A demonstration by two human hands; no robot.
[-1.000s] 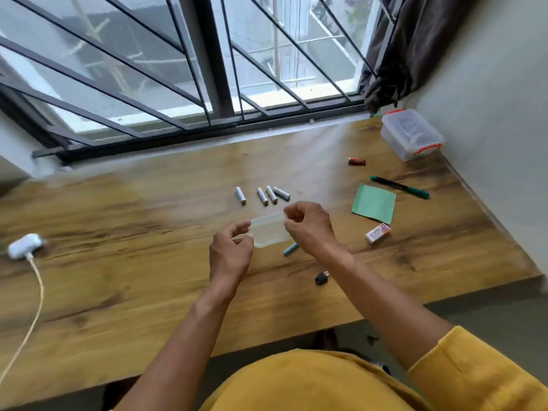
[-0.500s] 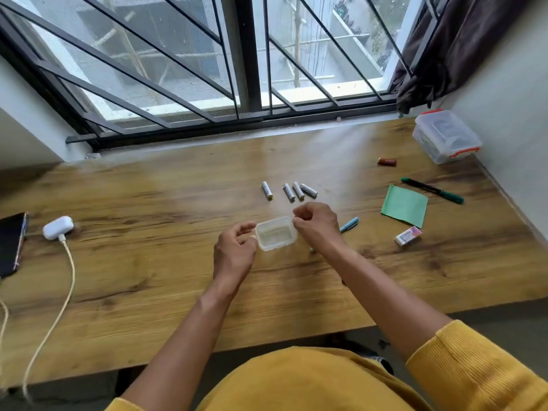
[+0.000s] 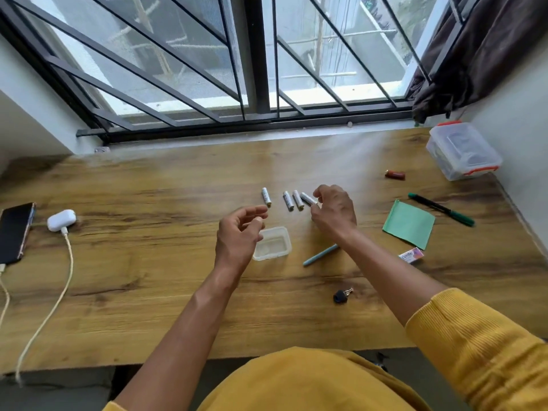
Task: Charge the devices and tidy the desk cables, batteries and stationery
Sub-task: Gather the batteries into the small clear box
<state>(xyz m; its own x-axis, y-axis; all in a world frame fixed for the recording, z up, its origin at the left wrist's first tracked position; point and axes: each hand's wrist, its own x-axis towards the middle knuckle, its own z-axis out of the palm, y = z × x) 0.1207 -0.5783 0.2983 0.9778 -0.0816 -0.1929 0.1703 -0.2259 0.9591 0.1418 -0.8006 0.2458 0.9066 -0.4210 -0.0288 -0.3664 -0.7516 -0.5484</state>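
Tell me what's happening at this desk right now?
A person is tidying batteries. The right hand pinches the rightmost white battery of a row of four on the desk; the other three lie untouched. The left hand hovers, loosely curled, over an open clear tub that looks empty. At the left, a phone and earbud case are on cables.

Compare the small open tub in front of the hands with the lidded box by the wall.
The small tub has no lid; the lidded box is closed, with orange clips. The small tub is smaller and sits mid-desk by the left hand; the lidded box sits at the far right corner. Both are clear plastic.
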